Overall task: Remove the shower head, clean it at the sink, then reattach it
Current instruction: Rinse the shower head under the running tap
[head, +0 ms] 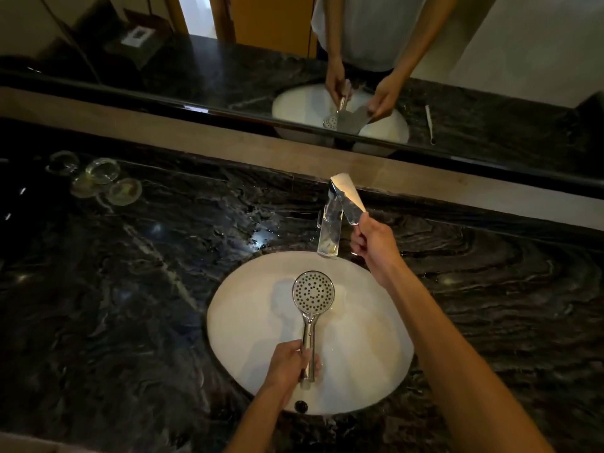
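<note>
A chrome shower head (313, 292) with a round perforated face hangs over the white oval sink (248, 335), face up. My left hand (287, 361) grips its handle near the sink's front edge. My right hand (372, 238) holds the tip of the chrome faucet lever (348, 197), which is tilted up. The faucet spout (330, 230) stands at the sink's back rim. No water stream is visible.
A dark marbled countertop (130, 289) surrounds the sink. Several clear glass dishes (98, 178) sit at the back left. A wooden ledge (196, 138) and a mirror (294, 60) run along the back. The overflow hole (300, 406) is at the sink's front wall.
</note>
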`<state>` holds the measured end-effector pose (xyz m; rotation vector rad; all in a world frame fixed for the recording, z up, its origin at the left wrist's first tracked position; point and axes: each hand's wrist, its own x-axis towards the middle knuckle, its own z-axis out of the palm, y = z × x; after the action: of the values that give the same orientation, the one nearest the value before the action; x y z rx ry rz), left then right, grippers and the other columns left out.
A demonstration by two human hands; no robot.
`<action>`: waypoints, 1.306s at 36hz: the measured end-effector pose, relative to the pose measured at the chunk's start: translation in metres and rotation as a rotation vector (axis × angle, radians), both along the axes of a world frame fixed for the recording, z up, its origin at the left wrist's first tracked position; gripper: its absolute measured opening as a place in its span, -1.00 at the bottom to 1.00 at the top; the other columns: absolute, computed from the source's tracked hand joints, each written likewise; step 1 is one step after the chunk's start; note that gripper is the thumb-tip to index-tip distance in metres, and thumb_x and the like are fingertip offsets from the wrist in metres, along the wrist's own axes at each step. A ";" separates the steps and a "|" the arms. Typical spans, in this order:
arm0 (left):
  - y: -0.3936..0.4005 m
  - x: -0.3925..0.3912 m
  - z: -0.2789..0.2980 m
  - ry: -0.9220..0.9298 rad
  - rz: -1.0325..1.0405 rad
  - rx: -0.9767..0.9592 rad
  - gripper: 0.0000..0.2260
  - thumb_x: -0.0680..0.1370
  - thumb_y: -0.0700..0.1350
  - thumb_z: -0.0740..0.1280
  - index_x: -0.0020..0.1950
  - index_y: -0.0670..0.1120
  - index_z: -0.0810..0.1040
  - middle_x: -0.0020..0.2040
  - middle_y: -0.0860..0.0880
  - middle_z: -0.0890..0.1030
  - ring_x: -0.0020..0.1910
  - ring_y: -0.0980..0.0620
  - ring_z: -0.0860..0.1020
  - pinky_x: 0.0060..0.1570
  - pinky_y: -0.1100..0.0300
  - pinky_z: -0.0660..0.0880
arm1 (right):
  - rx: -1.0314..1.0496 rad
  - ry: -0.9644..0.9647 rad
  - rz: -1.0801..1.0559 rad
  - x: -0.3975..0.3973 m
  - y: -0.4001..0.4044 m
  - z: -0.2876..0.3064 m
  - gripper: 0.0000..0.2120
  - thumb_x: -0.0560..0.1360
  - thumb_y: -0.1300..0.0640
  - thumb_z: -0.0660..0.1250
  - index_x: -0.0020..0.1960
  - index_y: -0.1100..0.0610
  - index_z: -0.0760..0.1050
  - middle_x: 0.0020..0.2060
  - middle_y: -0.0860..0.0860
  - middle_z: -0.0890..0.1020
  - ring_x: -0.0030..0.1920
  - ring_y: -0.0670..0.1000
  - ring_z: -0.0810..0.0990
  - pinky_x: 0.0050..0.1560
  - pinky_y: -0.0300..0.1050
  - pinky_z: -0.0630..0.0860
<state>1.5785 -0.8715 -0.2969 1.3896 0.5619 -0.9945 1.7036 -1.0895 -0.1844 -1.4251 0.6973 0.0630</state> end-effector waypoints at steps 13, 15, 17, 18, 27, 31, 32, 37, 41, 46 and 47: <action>-0.007 0.016 -0.006 -0.001 -0.046 0.018 -0.85 0.60 -0.34 0.24 0.04 -0.35 0.59 -0.20 -0.22 0.66 -0.22 -0.10 0.63 -0.02 -0.05 0.62 | -0.017 0.006 0.032 0.018 -0.002 0.045 -0.66 0.70 0.01 0.09 -0.13 0.14 0.47 -0.44 -0.07 0.36 -0.41 -0.09 0.29 -0.30 -0.14 0.25; -0.008 0.015 -0.008 0.001 -0.040 0.017 -0.85 0.60 -0.34 0.24 0.04 -0.37 0.58 -0.21 -0.22 0.66 -0.24 -0.10 0.63 -0.09 -0.01 0.63 | -0.057 0.024 0.112 0.014 -0.006 0.046 -0.62 0.70 -0.04 0.08 -0.18 0.12 0.44 -0.45 -0.06 0.36 -0.39 -0.08 0.33 -0.22 -0.11 0.33; -0.009 0.016 -0.008 0.001 -0.037 0.016 -0.85 0.61 -0.34 0.24 0.03 -0.36 0.59 -0.23 -0.21 0.66 -0.25 -0.11 0.64 -0.14 0.02 0.64 | -0.021 0.010 0.132 0.010 -0.007 0.043 -0.61 0.69 -0.07 0.09 -0.19 0.13 0.44 -0.44 -0.05 0.39 -0.37 -0.07 0.37 -0.17 -0.10 0.36; -0.009 0.016 -0.010 -0.002 -0.040 0.017 -0.85 0.61 -0.33 0.24 0.02 -0.35 0.59 -0.24 -0.20 0.67 -0.25 -0.11 0.64 -0.13 0.01 0.64 | 0.015 -0.006 0.124 0.008 -0.007 0.040 -0.60 0.69 -0.08 0.10 -0.18 0.14 0.45 -0.43 -0.04 0.41 -0.36 -0.06 0.38 -0.16 -0.10 0.38; -0.008 0.024 -0.025 0.001 -0.042 0.021 -0.86 0.61 -0.31 0.25 -0.04 -0.28 0.60 -0.27 -0.16 0.67 -0.27 -0.10 0.66 -0.10 -0.02 0.63 | 0.199 -0.004 0.015 -0.011 -0.003 -0.013 -0.55 0.59 -0.23 0.14 -0.12 0.13 0.53 -0.34 0.01 0.54 -0.31 -0.02 0.51 -0.18 -0.10 0.47; -0.008 0.027 -0.029 0.005 -0.037 0.024 -0.88 0.61 -0.32 0.26 0.00 -0.28 0.59 -0.25 -0.17 0.66 -0.24 -0.10 0.65 -0.09 -0.01 0.63 | 0.017 0.169 0.058 -0.023 0.002 -0.052 -0.61 0.67 -0.09 0.13 0.00 0.21 0.53 -0.25 0.04 0.61 -0.20 0.02 0.58 -0.10 -0.06 0.52; -0.008 0.028 -0.031 0.006 -0.040 0.021 -0.88 0.61 -0.31 0.26 0.01 -0.28 0.60 -0.25 -0.16 0.67 -0.24 -0.10 0.66 -0.06 -0.03 0.62 | -0.011 0.204 0.063 -0.026 0.004 -0.061 -0.64 0.66 -0.06 0.16 0.03 0.23 0.52 -0.18 0.07 0.62 -0.13 0.05 0.58 -0.06 -0.04 0.54; -0.003 0.029 -0.035 -0.002 -0.052 -0.010 -0.87 0.60 -0.31 0.27 0.02 -0.24 0.62 -0.24 -0.13 0.69 -0.20 -0.09 0.67 -0.04 -0.07 0.64 | -0.076 0.336 0.039 -0.039 0.014 -0.098 -0.71 0.59 0.11 0.35 0.21 0.28 0.49 0.13 0.21 0.60 0.08 0.12 0.57 0.20 0.13 0.53; -0.002 0.030 -0.036 0.000 -0.047 -0.018 -0.87 0.60 -0.32 0.27 0.02 -0.23 0.61 -0.24 -0.12 0.69 -0.22 -0.08 0.68 -0.17 0.03 0.65 | 0.087 0.365 0.002 -0.044 0.021 -0.115 -0.66 0.57 0.21 0.38 0.30 0.27 0.45 0.19 0.17 0.60 0.21 0.15 0.57 0.08 -0.03 0.59; -0.003 0.032 -0.037 -0.015 -0.079 -0.018 -0.87 0.60 -0.32 0.27 0.06 -0.23 0.60 -0.21 -0.15 0.68 -0.24 -0.06 0.68 -0.24 0.05 0.64 | 0.260 0.339 0.036 -0.050 0.027 -0.127 -0.67 0.56 0.33 0.34 0.32 0.25 0.47 0.20 0.15 0.62 0.21 0.14 0.60 0.12 0.00 0.62; -0.004 0.033 -0.038 -0.017 -0.082 -0.021 -0.87 0.60 -0.32 0.27 0.06 -0.22 0.60 -0.21 -0.16 0.68 -0.24 -0.05 0.68 -0.24 0.05 0.64 | 0.285 0.344 0.037 -0.052 0.029 -0.129 -0.65 0.54 0.38 0.34 0.31 0.24 0.47 0.21 0.15 0.62 0.20 0.15 0.60 0.14 0.03 0.62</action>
<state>1.6114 -0.8754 -0.3344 1.4101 0.4844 -1.0505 1.6518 -1.0608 -0.3136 -1.1624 0.9043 0.4289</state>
